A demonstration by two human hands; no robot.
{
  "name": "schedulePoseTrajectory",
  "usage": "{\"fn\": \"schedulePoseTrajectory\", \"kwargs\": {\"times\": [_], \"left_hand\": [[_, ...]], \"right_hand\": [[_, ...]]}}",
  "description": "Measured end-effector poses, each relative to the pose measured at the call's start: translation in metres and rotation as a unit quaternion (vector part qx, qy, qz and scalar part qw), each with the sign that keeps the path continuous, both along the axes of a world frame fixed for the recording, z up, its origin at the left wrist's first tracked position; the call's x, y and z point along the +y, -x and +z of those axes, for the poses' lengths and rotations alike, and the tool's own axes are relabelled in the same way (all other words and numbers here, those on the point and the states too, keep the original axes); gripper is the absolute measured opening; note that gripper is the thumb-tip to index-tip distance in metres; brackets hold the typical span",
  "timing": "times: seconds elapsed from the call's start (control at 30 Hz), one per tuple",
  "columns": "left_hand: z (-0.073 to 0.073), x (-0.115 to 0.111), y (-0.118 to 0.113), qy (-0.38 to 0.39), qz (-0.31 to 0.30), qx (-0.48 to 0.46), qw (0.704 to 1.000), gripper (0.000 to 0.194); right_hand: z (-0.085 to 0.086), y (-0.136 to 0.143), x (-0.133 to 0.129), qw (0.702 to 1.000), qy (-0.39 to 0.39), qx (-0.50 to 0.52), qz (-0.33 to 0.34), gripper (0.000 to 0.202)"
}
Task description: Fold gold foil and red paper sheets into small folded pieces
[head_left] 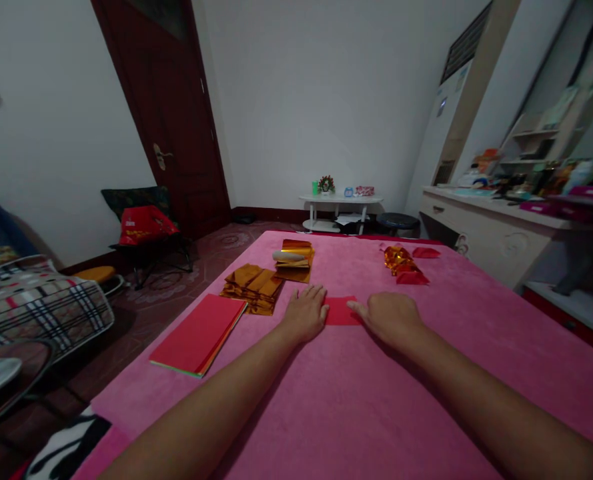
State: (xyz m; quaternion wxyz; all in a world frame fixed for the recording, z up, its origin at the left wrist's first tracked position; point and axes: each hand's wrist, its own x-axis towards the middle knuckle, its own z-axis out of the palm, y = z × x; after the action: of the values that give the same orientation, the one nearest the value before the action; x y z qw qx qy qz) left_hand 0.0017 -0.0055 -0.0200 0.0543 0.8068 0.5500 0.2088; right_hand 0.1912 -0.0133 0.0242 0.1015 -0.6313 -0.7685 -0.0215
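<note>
Left hand [303, 315] lay open, pinning the left end of the red paper [341, 312] (steady work!); right hand [392, 320] curled at its right end, thumb bracing it, pinching or pressing, I couldn't tell.

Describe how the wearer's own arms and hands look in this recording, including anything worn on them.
The left hand and right hand are ungloved, with no ring visible. The left forearm and right forearm are bare, with no sleeve, watch or bracelet in view. Nail details are too small to tell.
</note>
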Motion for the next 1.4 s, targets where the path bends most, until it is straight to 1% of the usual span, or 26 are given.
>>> {"fn": "schedulePoseTrajectory", "kwargs": {"times": [0.07, 0.13, 0.2, 0.23, 0.33, 0.4, 0.47, 0.5, 0.57, 0.63, 0.67, 0.73, 0.83, 0.87, 0.93, 1.0, 1.1, 1.2, 1.4], "left_hand": [[0.0, 0.001, 0.001, -0.007, 0.005, -0.035, 0.999, 0.046], [0.0, 0.002, 0.003, -0.01, 0.007, -0.069, 0.998, 0.046], [0.0, 0.003, 0.004, -0.009, 0.008, -0.098, 0.995, 0.047], [-0.001, 0.004, 0.005, -0.009, 0.008, -0.108, 0.994, 0.048], [-0.003, 0.006, 0.007, -0.012, 0.007, -0.135, 0.991, 0.051], [-0.005, 0.008, 0.009, -0.013, 0.005, -0.166, 0.986, 0.053], [-0.007, 0.011, 0.011, -0.01, 0.0, -0.219, 0.976, 0.055], [-0.007, 0.013, 0.012, -0.006, -0.003, -0.251, 0.968, 0.056], [-0.007, 0.016, 0.014, 0.008, -0.01, -0.315, 0.949, 0.057], [-0.006, 0.018, 0.014, 0.029, -0.012, -0.372, 0.928, 0.055], [-0.005, 0.019, 0.014, 0.04, -0.013, -0.396, 0.917, 0.053], [-0.004, 0.021, 0.014, 0.057, -0.013, -0.44, 0.896, 0.047], [-0.004, 0.024, 0.014, 0.065, -0.014, -0.493, 0.867, 0.038], [-0.005, 0.025, 0.014, 0.064, -0.013, -0.507, 0.86, 0.038], [-0.007, 0.027, 0.014, 0.057, -0.009, -0.526, 0.849, 0.039], [-0.011, 0.029, 0.016, 0.049, -0.001, -0.536, 0.843, 0.04], [-0.014, 0.032, 0.018, 0.04, 0.0, -0.536, 0.843, 0.041], [-0.014, 0.031, 0.019, 0.041, -0.002, -0.529, 0.848, 0.042], [-0.009, 0.027, 0.018, 0.056, 0.009, -0.535, 0.843, 0.043]], "right_hand": [[0.0, 0.006, 0.015, 0.999, -0.023, -0.024, -0.034, 0.047], [-0.006, 0.01, 0.027, 0.998, -0.029, -0.01, -0.052, 0.043], [-0.015, 0.009, 0.037, 0.997, -0.02, 0.05, -0.061, 0.04], [-0.02, 0.006, 0.04, 0.995, -0.003, 0.086, -0.06, 0.037], [-0.032, -0.004, 0.048, 0.981, 0.044, 0.189, -0.03, 0.022], [-0.037, -0.009, 0.05, 0.963, 0.054, 0.263, -0.005, 0.013], [-0.04, -0.012, 0.051, 0.934, 0.054, 0.352, 0.018, 0.013], [-0.042, -0.012, 0.051, 0.913, 0.054, 0.403, 0.027, 0.014], [-0.043, -0.011, 0.051, 0.861, 0.052, 0.505, 0.038, 0.018], [-0.043, -0.009, 0.05, 0.811, 0.049, 0.581, 0.045, 0.022], [-0.043, -0.009, 0.049, 0.795, 0.048, 0.602, 0.049, 0.024], [-0.042, -0.008, 0.047, 0.784, 0.039, 0.618, 0.055, 0.026], [-0.04, -0.007, 0.045, 0.789, 0.013, 0.61, 0.066, 0.034], [-0.039, -0.007, 0.044, 0.798, 0.002, 0.599, 0.07, 0.039], [-0.037, -0.006, 0.042, 0.824, -0.031, 0.56, 0.08, 0.045], [-0.035, -0.006, 0.04, 0.849, -0.076, 0.514, 0.092, 0.043], [-0.034, -0.004, 0.037, 0.867, -0.122, 0.47, 0.113, 0.037], [-0.033, -0.003, 0.036, 0.87, -0.132, 0.457, 0.129, 0.033], [-0.034, -0.002, 0.034, 0.859, -0.164, 0.467, 0.133, 0.025]]}}
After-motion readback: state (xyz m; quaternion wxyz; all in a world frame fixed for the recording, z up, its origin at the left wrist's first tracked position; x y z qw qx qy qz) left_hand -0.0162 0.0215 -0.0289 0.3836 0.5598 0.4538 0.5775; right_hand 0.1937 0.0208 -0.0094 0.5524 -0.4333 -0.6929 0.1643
